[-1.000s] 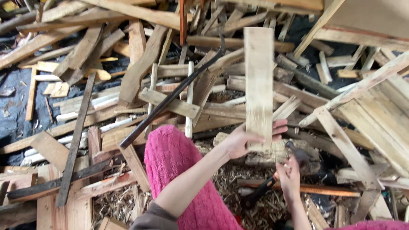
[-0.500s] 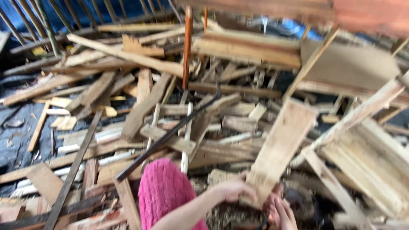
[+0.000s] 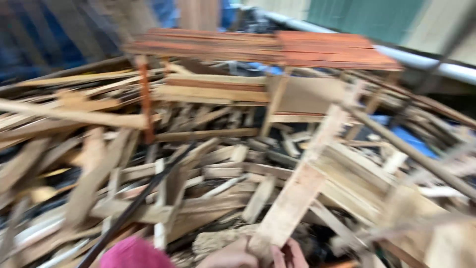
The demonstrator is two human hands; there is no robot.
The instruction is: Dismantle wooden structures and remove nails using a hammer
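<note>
**Plank gripped at its lower end over a scrap-wood heap**

At far left, loose slats and a dark metal bar (image 3: 134, 208) are seen slanting across the woodpile (image 3: 198, 149). A pink-clad knee (image 3: 131, 253) shows at the bottom edge. The left hand (image 3: 230, 258) and right hand (image 3: 287, 253) are both clenched around the base of 1 pale plank (image 3: 297, 191), which leans up and right. A firm 2-handed grip low down would be judged wise. To the right, stacked pallet boards (image 3: 357, 173) crowd the plank's path.
</note>
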